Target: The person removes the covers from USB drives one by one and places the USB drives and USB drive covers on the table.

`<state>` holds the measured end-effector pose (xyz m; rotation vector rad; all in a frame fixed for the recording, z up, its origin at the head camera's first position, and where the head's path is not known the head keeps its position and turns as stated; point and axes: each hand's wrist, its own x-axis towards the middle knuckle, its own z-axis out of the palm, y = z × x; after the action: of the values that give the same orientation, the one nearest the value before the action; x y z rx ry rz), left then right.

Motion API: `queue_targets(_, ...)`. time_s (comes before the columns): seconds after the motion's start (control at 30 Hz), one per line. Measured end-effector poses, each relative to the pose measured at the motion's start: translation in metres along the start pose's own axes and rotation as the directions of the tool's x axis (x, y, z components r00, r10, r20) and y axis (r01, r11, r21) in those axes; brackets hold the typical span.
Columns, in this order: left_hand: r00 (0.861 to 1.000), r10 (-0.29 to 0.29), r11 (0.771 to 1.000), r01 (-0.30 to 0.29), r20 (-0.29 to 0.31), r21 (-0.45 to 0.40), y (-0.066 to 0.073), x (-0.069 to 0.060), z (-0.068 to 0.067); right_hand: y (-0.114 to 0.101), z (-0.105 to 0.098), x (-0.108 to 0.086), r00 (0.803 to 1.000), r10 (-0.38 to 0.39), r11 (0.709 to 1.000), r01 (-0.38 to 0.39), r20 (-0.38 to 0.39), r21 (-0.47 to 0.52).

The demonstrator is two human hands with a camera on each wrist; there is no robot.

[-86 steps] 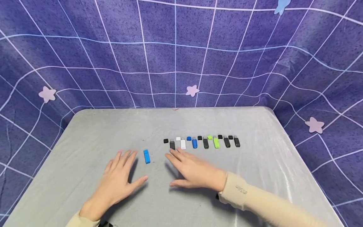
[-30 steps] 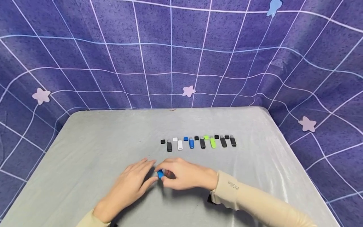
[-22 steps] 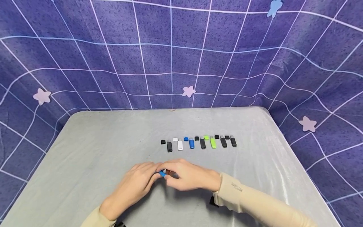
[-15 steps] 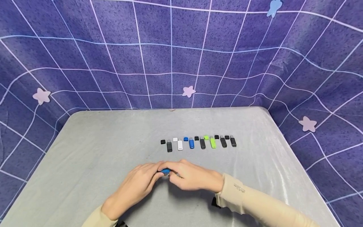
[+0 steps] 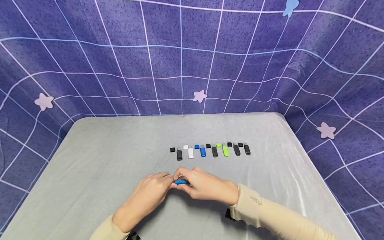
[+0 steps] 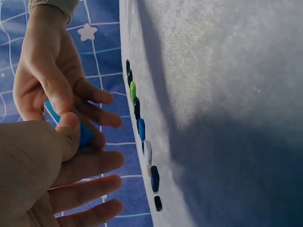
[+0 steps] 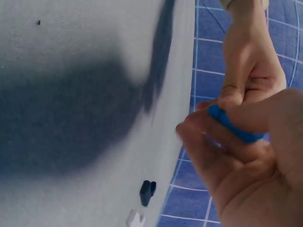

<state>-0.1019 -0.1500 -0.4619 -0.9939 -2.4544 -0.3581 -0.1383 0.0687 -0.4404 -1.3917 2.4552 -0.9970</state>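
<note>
A bright blue USB stick (image 5: 180, 181) is held off the table between both hands. My right hand (image 5: 207, 185) grips its body between thumb and fingers. At the stick's left end, my left hand (image 5: 147, 196) pinches with thumb and index finger; in the left wrist view its other fingers (image 6: 90, 189) stretch out loosely. Blue also shows between the two hands in the right wrist view, where the USB stick (image 7: 239, 130) is partly covered by the right thumb. Fingers hide the join between cap and body, so I cannot tell whether the cap is on.
Beyond the hands, several uncapped USB sticks lie in a row, including a white stick (image 5: 190, 153), a darker blue stick (image 5: 203, 151) and a green stick (image 5: 225, 150). Each has its cap beside it, like the black cap (image 5: 172, 150). A purple curtain (image 5: 126, 60) borders the grey table (image 5: 114, 143).
The bright blue USB stick lay on the table at first. My right hand picked it up and brought it to my left hand, which now pinches its end; it has turned sideways.
</note>
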Motion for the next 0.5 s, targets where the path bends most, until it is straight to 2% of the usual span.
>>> queue_targets(0.1, 1.000, 0.023, 0.999, -0.023, -0.020, 0.032, 0.0022, 0.0022, -0.0002, 0.0003, -0.0004, -0.0003, 1.000, 0.005, 0.997, -0.005, 0.011, -0.076)
queue_targets(0.23, 0.999, 0.023, 0.999, -0.024, -0.022, -0.028, 0.0048, 0.0053, -0.0013, 0.0030, -0.0034, -0.0013, 0.998, 0.031, 0.993, -0.025, 0.046, -0.115)
queue_targets(0.37, 1.000, -0.015, 0.994, 0.012, -0.020, -0.104, 0.0070, 0.0071, -0.0024, 0.0037, -0.0064, -0.0035, 0.998, 0.018, 0.994, -0.012, 0.058, -0.105)
queue_targets(0.5, 0.999, -0.030, 0.991, 0.028, -0.012, -0.129, 0.0089, 0.0095, -0.0031, 0.0018, -0.0095, -0.0050, 0.997, -0.015, 0.997, 0.021, 0.076, -0.075)
